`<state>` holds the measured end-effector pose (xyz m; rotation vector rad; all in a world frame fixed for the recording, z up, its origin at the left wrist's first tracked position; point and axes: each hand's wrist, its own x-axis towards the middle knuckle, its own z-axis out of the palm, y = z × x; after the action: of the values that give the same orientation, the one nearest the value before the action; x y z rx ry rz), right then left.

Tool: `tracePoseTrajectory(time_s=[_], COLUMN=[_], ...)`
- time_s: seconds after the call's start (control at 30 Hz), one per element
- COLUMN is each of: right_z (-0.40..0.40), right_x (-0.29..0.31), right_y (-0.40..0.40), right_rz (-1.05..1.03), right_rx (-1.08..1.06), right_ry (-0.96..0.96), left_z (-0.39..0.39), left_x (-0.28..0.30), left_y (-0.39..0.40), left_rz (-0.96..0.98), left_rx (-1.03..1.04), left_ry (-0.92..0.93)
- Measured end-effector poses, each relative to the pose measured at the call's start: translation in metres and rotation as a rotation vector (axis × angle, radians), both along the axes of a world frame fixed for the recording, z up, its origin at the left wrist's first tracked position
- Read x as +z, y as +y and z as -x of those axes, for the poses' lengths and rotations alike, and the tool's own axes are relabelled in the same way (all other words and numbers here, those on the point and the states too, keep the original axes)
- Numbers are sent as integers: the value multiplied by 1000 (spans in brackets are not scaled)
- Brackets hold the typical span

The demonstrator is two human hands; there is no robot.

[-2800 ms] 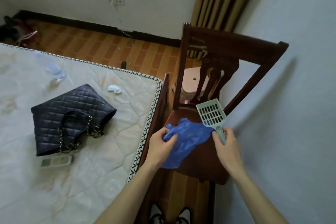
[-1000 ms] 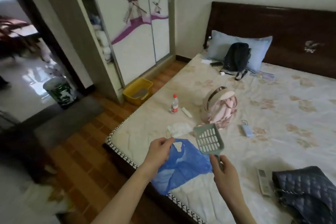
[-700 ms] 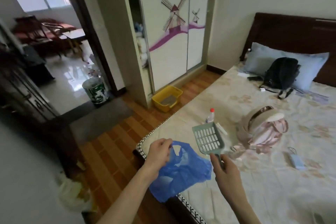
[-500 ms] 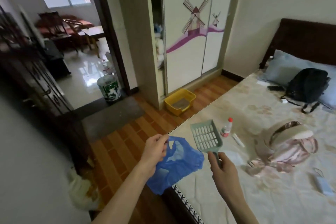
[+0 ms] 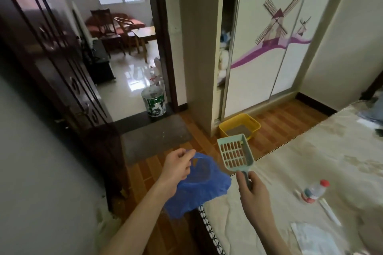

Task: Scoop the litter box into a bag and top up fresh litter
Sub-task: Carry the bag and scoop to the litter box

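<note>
My left hand [image 5: 176, 168] pinches the handle of a thin blue plastic bag [image 5: 199, 186], which hangs limp below it. My right hand [image 5: 251, 189] grips the handle of a pale green slotted litter scoop [image 5: 235, 154], held upright with its blade empty. A yellow litter box [image 5: 253, 123] with grey litter inside stands on the wooden floor against the wardrobe, just beyond the scoop. Both hands are held out at the corner of the bed.
The mattress [image 5: 310, 172] fills the right side, with a small bottle [image 5: 314, 191] and a white packet [image 5: 315, 238] on it. A grey mat [image 5: 153, 136] and a white-green bucket [image 5: 154, 102] lie at the doorway. A dark wooden cabinet [image 5: 68, 89] lines the left.
My view has swung left from the chair and across the bed to the doorway and wardrobe. The yellow litter box has come nearer. Both hands keep their hold on bag and scoop.
</note>
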<state>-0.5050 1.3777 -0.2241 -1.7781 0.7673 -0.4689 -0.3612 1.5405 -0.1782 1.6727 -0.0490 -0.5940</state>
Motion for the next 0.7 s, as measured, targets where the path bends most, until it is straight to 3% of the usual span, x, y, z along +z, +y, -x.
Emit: tracePoseTrajectory(time_s=[0.37,0.7], right_z=[-214,-364], right_x=[26,27], right_y=[-30,-42], right_rz=[-82,-79], right_rx=[107,136], right_ry=[-43,-92], left_z=[-188,-352], left_x=[21,28], left_y=[-6,-15], left_rz=[-9,1], left_rx=[163,113], left_ry=[-41,-88])
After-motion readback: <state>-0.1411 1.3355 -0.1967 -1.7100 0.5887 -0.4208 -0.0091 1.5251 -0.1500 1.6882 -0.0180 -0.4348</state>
